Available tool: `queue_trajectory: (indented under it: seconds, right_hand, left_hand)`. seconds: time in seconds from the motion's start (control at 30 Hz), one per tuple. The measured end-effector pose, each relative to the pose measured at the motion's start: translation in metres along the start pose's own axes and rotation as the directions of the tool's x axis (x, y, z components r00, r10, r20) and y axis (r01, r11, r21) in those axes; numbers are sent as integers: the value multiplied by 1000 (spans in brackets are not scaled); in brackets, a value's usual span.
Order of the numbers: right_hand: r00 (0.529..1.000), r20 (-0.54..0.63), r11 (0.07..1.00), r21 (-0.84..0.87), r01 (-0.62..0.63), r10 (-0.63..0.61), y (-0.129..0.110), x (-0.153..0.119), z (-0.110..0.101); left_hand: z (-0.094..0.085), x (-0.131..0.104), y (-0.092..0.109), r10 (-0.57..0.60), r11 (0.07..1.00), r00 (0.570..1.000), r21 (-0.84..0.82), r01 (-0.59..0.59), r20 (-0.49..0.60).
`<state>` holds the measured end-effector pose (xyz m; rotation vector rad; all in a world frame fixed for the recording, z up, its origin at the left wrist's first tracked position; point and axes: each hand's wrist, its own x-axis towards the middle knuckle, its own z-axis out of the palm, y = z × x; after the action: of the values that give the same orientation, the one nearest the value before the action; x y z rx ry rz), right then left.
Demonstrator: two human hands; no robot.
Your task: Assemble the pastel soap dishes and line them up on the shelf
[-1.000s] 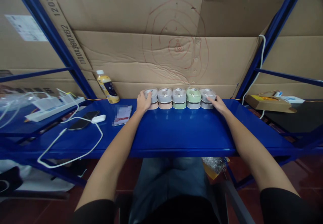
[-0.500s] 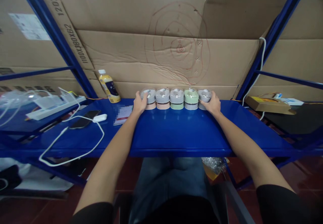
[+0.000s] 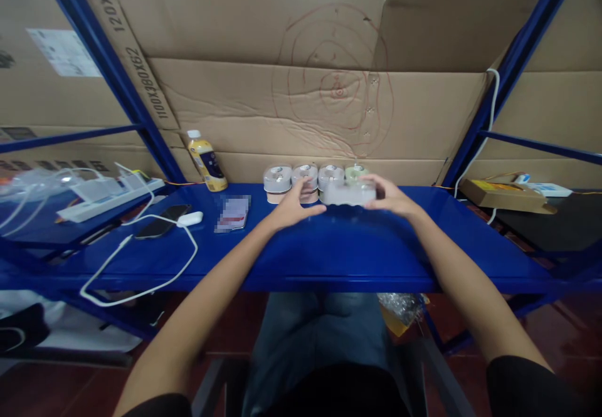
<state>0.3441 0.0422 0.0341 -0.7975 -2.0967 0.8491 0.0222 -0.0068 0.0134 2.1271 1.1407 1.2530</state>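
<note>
Several small rounded containers with clear lids stand in a row at the back of the blue shelf. The leftmost, grey over pink (image 3: 277, 182), stands free, and a green one (image 3: 356, 172) is at the right end. My right hand (image 3: 388, 196) is closed on a grey container (image 3: 348, 192), blurred by motion, held in front of the row's right part and partly hiding it. My left hand (image 3: 301, 205) is spread with nothing in it, in front of the second container (image 3: 305, 172), its fingers pointing toward the held one.
On the blue shelf (image 3: 329, 254) at left are a yellow bottle (image 3: 207, 165), a card (image 3: 234, 212), a phone (image 3: 162, 221) and a white cable (image 3: 188, 251). A power strip (image 3: 110, 199) lies far left, an open carton (image 3: 505, 196) far right.
The grey container at the right end has left its place and moved left and forward in my right hand. My left hand has come off the leftmost container and moved right, opening.
</note>
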Motion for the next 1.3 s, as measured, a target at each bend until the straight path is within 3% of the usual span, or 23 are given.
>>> queue_trajectory:
  seconds: [0.07,0.13,0.3,0.6,0.73,0.83,0.97,1.07,1.17,1.23,1.3]
  right_hand:
    - [981,194,999,27,24,-29,-7,-1,24]
    - [955,294,999,26,40,-46,-6,-2,40]
    - [933,359,984,-158,81,-20,6,-3,47]
    - [961,218,861,-443,251,-168,-14,0,79]
    - [979,56,913,-355,202,-194,-10,-1,55]
    - [986,-124,946,-317,64,-108,0,-3,28]
    - [970,-242,945,-318,-73,-7,13,-5,9]
    - [963,-270,945,-314,-93,5,18,-4,8]
    - [962,-274,950,-300,-87,1,18,-3,9]
    - [959,-282,958,-278,-75,-6,17,-2,8]
    - [958,-285,966,-253,-53,-23,15,-2,7]
  left_hand:
    - [7,-9,-4,-35,997,986,-61,45,161]
    - [12,-16,-10,-40,998,971,-34,50,237]
    - [22,-26,-14,-39,997,972,71,24,232]
    - [39,-29,-11,-10,995,982,98,-9,190]
    - [33,-32,-12,5,989,982,143,-32,187]
    - [30,-35,-9,52,968,965,224,-112,257]
    - [30,-38,-3,77,943,951,288,-167,298]
    - [26,-33,-6,80,953,974,271,-137,211]
    - [16,-24,-12,35,969,998,247,-19,-61]
    - [9,-20,-16,-22,966,966,242,87,-259]
    - [4,-18,-16,-51,957,943,255,140,-328]
